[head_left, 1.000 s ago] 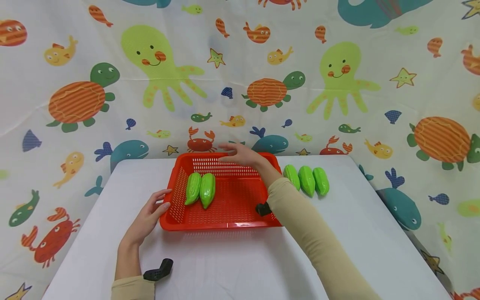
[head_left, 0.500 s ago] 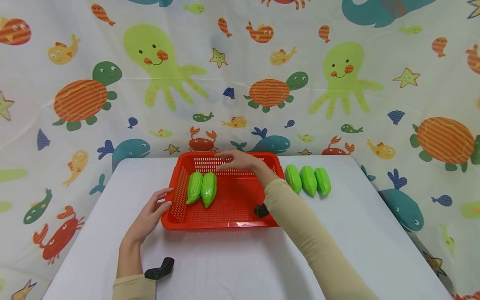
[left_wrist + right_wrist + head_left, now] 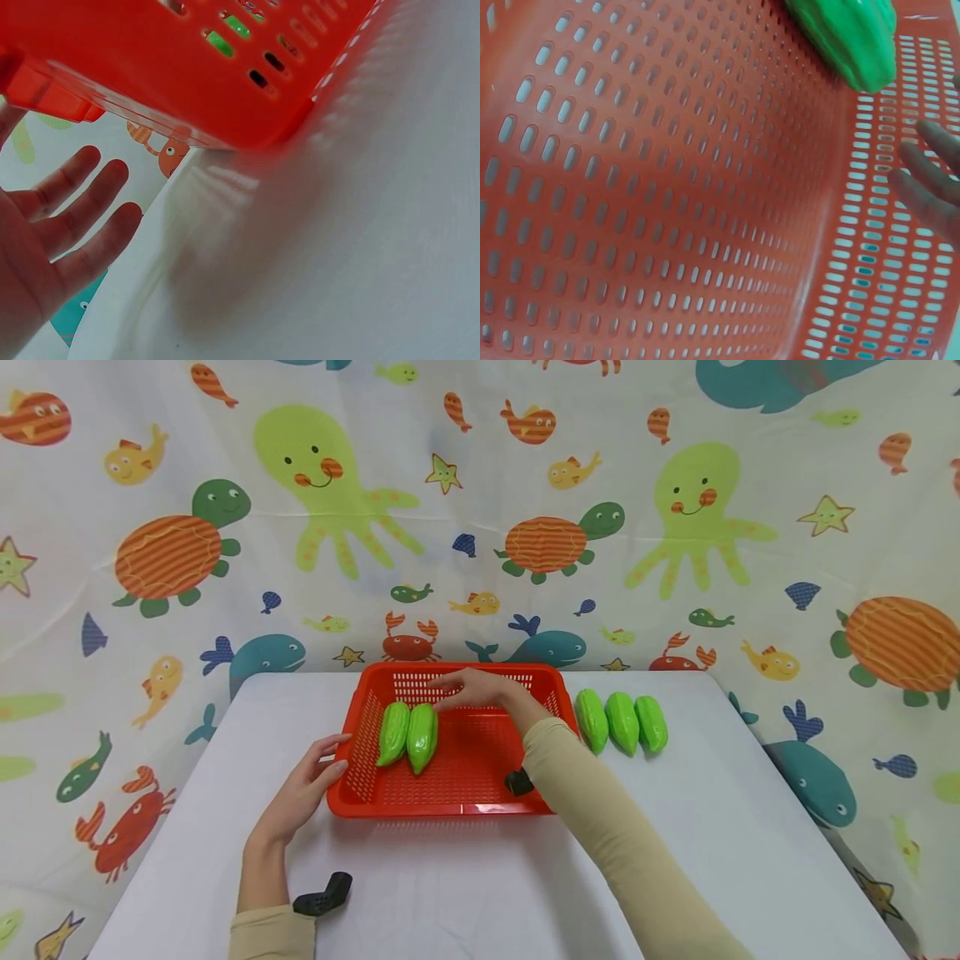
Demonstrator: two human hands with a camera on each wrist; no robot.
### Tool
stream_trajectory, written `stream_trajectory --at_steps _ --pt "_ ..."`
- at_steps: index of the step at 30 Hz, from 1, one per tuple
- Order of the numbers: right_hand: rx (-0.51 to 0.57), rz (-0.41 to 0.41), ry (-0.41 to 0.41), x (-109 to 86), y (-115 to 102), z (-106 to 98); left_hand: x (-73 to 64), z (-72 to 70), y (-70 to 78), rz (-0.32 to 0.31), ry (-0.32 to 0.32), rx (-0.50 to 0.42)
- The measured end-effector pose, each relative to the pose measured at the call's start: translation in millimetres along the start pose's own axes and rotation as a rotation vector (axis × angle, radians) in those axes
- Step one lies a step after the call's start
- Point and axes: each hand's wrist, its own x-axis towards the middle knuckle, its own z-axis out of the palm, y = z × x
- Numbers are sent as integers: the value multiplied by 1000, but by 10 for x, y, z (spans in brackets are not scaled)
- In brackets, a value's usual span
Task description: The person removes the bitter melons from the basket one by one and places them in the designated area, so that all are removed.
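In the head view, a red slotted plastic basket (image 3: 487, 768) stands on the white table. Two shiny green bitter melons (image 3: 423, 737) lie side by side in its left half. My left hand (image 3: 303, 789) touches the basket's left rim with the fingertips; in the left wrist view, three fingers of that hand (image 3: 67, 232) spread loosely beneath the rim. Over the basket's back part reaches my right hand (image 3: 476, 687), its fingertips near the top end of the right-hand bitter melon. The right wrist view has its fingers (image 3: 930, 172) relaxed and apart from the green bitter melon (image 3: 847, 41).
Outside the basket, three more green bitter melons (image 3: 622, 723) lie in a row on the table (image 3: 720, 827) at the right. A hanging cloth (image 3: 465, 585) printed with sea animals stands behind the table. Black wrist cameras (image 3: 324, 895) sit on both wrists.
My right hand has moved left and down, from above the basket's back rim to close by the bitter melons inside. My left hand stays at the rim. The whole view has shifted slightly.
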Motion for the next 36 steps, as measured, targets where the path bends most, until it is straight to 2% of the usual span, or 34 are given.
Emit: stream_trajectory --at_steps 6,13,20,31,36 --pt "-10 -18 -33 27 18 29 1 3 4 9 2 8" --pt "-61 1 -48 53 38 74 -10 -6 1 1 1 7" --pt "-31 9 -109 69 -21 122 -16 -26 -5 1 -6 4" --pt "-50 24 -155 75 -25 213 -35 -22 8 14 -12 7" --pt "-19 60 -193 59 -29 242 -50 -7 8 17 -12 8"
